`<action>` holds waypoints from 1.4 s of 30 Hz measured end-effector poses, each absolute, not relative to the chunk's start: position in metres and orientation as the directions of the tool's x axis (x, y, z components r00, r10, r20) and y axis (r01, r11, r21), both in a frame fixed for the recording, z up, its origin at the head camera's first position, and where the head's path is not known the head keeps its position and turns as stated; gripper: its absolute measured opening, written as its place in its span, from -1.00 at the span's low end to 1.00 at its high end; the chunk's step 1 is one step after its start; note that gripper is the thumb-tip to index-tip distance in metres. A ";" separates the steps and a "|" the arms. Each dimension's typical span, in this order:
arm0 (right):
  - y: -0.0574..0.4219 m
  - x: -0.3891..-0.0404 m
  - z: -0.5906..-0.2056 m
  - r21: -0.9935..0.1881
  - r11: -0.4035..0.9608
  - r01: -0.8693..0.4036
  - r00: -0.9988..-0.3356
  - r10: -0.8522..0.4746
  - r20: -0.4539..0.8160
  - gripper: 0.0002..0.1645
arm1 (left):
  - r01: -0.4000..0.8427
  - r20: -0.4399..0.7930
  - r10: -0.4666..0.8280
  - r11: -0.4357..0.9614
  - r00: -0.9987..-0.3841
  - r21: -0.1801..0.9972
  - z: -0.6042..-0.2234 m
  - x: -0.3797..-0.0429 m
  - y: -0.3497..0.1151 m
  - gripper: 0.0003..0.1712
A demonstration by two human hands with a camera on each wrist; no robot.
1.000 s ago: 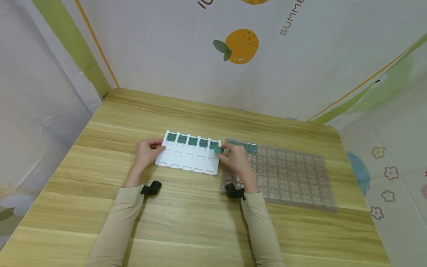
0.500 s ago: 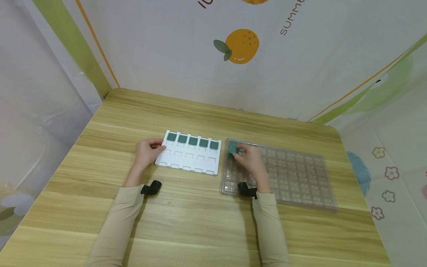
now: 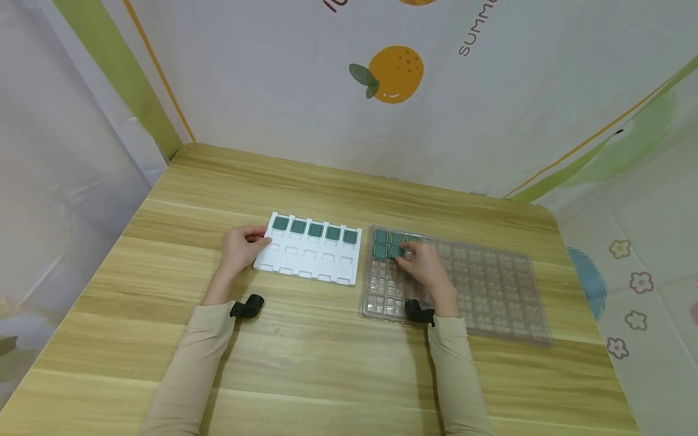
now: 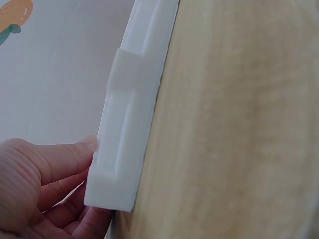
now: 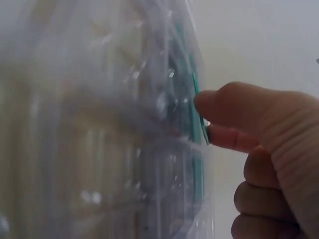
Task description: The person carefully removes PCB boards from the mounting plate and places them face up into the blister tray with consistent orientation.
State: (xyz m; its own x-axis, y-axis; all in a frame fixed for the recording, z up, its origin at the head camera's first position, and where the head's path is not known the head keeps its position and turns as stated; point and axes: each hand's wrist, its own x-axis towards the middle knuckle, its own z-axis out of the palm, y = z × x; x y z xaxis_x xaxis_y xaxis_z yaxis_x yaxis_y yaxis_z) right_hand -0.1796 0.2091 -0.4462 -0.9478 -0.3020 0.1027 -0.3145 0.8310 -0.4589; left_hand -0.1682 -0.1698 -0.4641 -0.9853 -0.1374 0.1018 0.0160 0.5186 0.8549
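Observation:
Thumb and fingers of my left hand (image 3: 238,251) grip the left end of a white tray (image 3: 309,264); the left wrist view shows the thumb on the edge of the same white tray (image 4: 117,139). Small square green chips (image 3: 315,230) fill its far row of pockets. My right hand (image 3: 428,266) is over a clear plastic tray (image 3: 469,284) and pinches a thin green chip (image 5: 204,125) between thumb and index finger, slightly tilted against the tray. More green chips (image 3: 381,236) sit in the far left pockets of the clear tray, some partly hidden by my right hand.
Both trays lie on a wood-grain table (image 3: 305,351), a narrow gap between them. A white curtain (image 3: 272,91) with printed fruit hangs behind the table. Black wrist mounts (image 3: 248,306) sit on both forearms.
My right hand has moved right, from a chip at the white tray's right end to the clear tray, then along its second row. The left hand and both trays stay put.

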 end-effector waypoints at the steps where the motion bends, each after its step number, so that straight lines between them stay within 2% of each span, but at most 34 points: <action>1: 0.210 -0.180 -0.446 -0.449 0.836 -0.314 -0.948 -0.304 0.096 -0.67 | 0.017 0.103 -0.137 0.519 -0.985 0.855 -0.464 -0.168 -0.170 -0.72; 15: 0.216 -0.181 -0.444 -0.468 0.830 -0.304 -0.943 -0.332 0.024 -0.65 | 0.023 0.110 -0.136 0.521 -0.985 0.853 -0.463 -0.168 -0.169 -0.72; 42: 0.215 -0.180 -0.445 -0.436 0.838 -0.328 -0.941 -0.333 0.068 -0.68 | 0.029 0.116 -0.136 0.517 -0.984 0.855 -0.464 -0.168 -0.170 -0.72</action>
State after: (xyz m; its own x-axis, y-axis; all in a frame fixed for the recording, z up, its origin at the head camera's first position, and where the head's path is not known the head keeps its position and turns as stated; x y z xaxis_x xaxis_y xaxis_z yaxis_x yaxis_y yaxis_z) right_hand -0.1804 0.2147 -0.4447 -0.9406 -0.3327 0.0680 -0.3280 0.8381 -0.4360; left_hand -0.1681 -0.1701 -0.4642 -0.9839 -0.1357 0.1159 0.0295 0.5170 0.8555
